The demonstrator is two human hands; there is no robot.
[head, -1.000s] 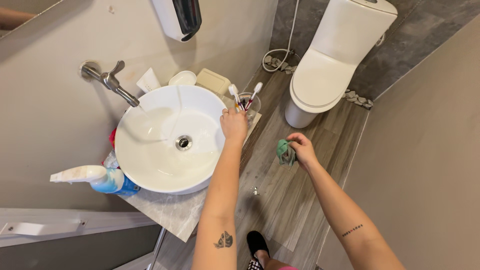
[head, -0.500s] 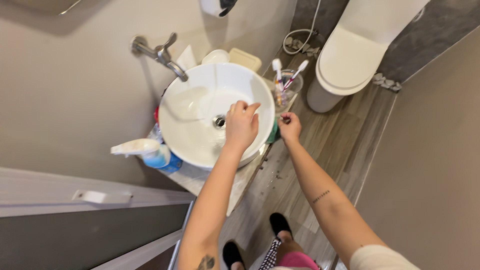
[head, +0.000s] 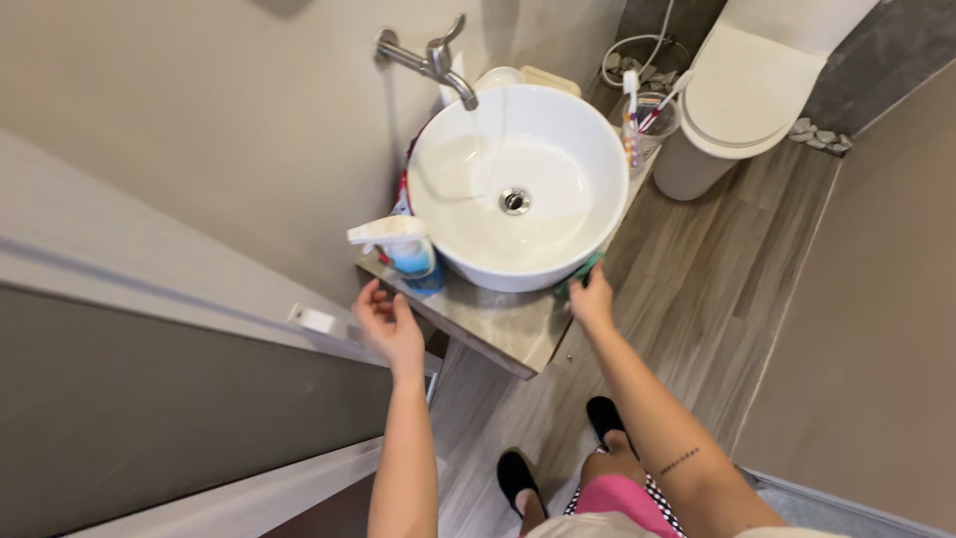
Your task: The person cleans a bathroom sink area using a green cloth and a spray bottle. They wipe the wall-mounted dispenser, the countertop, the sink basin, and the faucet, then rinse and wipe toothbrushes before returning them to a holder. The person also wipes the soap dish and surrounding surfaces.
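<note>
right hand [head: 592,301] grips green cloth [head: 581,271] at basin [head: 558,261] | left hand [head: 388,324] open, near spray bottle [head: 403,249]

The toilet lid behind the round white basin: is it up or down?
Down. The white toilet lid lies flat over the bowl, so its smooth top faces the camera and no bowl opening shows.

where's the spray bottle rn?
Head view, left of centre: the spray bottle stands on the counter against the basin's left side, just above the left hand.

Left hand [head: 390,324] spread loose, fingers apart, right hand [head: 593,299] in a closed grip, both forearms extended
</note>
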